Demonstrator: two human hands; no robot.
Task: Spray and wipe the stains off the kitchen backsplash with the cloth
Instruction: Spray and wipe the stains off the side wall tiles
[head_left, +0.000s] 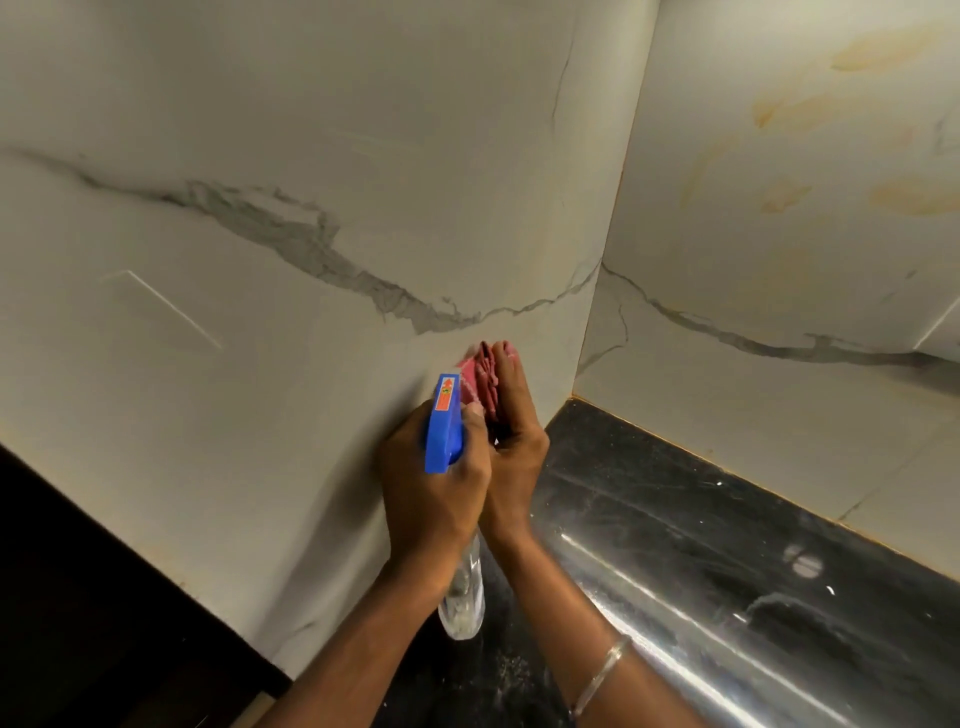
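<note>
The left hand (431, 483) gripped a spray bottle (444, 431), its fingers (470, 470) clenched round the neck just under the blue spray head, and the clear body of the bottle hung down below the wrist. The nozzle pointed towards the backsplash (260, 364), a pale marble-look wall with a grey vein running across it.

Right beside it, the right hand (511, 441) pressed a pink cloth (475, 382) flat against that same wall, low down and close to the corner. Its fingers (506, 374) lay straight and together over the bunched cloth rather than curled round it, and the cloth showed between them and the wall. The two hands touched at the knuckles.

The wall panel to the right of the corner carried yellowish-brown stains (779, 197) – several smears high up, well apart from the cloth. Below it ran the black glossy bench (727, 545), with a bright band of reflected light along it (and a few pale specks). A thin metal bangle (600, 675) sat on the right forearm.
</note>
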